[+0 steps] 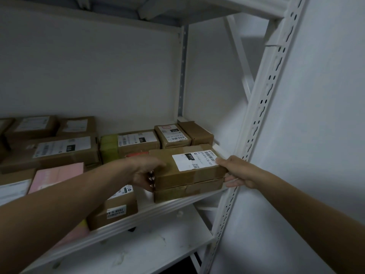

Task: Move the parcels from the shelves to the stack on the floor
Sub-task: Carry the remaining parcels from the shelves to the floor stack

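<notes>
Two bare forearms reach in from the bottom corners toward a white metal shelf (173, 207). Nearest, below it, lies a lower shelf board (148, 246). At the shelf's front edge, under the left forearm, sits a small brown box (118, 211) with a white sticker on its side.

Just beyond it, at the front right corner, both hands grasp one brown cardboard parcel (175, 172). The left hand (145, 174) curls its fingers round the parcel's left end. The right hand (236, 173) grips the right end, with its thumb on top at the corner of the white shipping label (194, 160) and its fingers curled beneath. This parcel lies on a flatter brown parcel (187, 191), edges roughly aligned; whether it is lifted clear I cannot tell.

Left of the hands lies a pink parcel (57, 175). Further back stands a box with green tape (109, 147), and more labelled cardboard boxes (65, 151) fill the shelf to the wall. A perforated white upright (262, 107) rises at the right.
</notes>
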